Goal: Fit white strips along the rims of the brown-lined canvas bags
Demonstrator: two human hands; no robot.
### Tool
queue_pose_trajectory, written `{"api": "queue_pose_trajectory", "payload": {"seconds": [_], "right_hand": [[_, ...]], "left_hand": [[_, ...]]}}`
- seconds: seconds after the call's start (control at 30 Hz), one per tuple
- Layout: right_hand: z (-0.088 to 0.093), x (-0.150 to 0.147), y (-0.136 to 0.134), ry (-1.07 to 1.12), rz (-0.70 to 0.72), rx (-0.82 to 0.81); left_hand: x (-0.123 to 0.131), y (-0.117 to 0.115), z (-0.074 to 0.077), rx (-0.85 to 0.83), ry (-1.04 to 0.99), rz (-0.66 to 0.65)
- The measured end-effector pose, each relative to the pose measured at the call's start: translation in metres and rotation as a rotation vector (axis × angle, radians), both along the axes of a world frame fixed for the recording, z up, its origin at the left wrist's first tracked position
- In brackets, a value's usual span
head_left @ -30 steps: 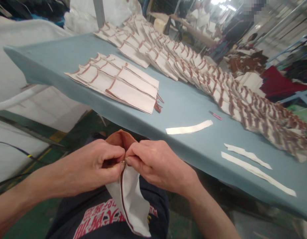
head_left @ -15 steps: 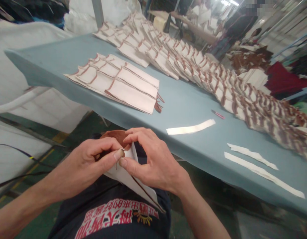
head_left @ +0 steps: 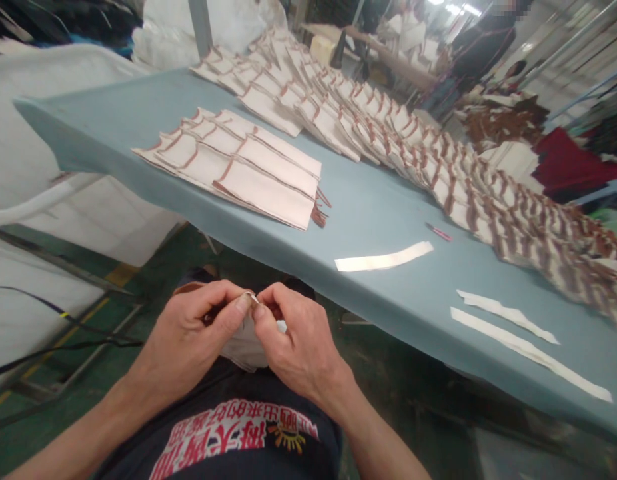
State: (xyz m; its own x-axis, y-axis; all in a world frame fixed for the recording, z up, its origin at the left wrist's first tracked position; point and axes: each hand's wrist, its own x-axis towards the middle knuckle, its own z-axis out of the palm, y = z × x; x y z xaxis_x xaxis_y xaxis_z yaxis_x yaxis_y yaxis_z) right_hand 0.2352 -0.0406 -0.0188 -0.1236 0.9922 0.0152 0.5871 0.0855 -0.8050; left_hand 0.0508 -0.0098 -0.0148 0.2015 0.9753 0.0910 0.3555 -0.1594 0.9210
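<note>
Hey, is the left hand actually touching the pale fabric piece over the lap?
Touching. The head view shows the left hand with its thumb pressed onto the gathered edge of the pale fabric piece, forefinger curled opposite.

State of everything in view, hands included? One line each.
Left hand: pinching cloth
Right hand: pinching cloth
Cloth: held at one edge, mostly hidden
Near pile: lying flat, pieces overlapping
Far pile: overlapping in long rows
White strips: three, lying loose
Pink tool: lying down, open or shut unclear
</note>
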Motion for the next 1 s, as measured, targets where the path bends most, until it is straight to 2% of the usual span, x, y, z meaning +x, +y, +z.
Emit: {"api": "queue_pose_trajectory", "payload": {"seconds": [0.07,0.23,0.3,0.4,0.53,0.7,0.83,1.0], "right_hand": [[-0.005,-0.005,-0.004,0.012,-0.029,0.071],[-0.034,-0.018,-0.020,-0.079,-0.145,0.303],[-0.044,-0.018,-0.028,-0.068,-0.143,0.301],[-0.047,-0.010,-0.034,-0.013,-0.073,0.238],[-0.034,0.000,-0.032,-0.014,0.036,0.202],[-0.027,-0.001,-0.027,-0.058,0.196,0.214],[-0.034,-0.009,-0.031,-0.009,0.122,0.176],[-0.035,-0.015,-0.035,0.099,0.037,0.052]], "left_hand": [[0.002,-0.003,-0.006,-0.093,-0.063,0.052],[0.012,-0.017,-0.027,-0.591,-0.363,0.213],[0.012,-0.022,-0.029,-0.647,-0.369,0.200],[0.006,-0.025,-0.025,-0.471,-0.264,0.078],[-0.005,-0.026,-0.021,-0.190,-0.128,0.010],[-0.013,-0.030,-0.028,-0.126,-0.052,-0.039],[-0.014,-0.029,-0.027,-0.070,0.085,-0.081],[-0.006,-0.023,-0.013,-0.026,0.190,-0.119]]}}
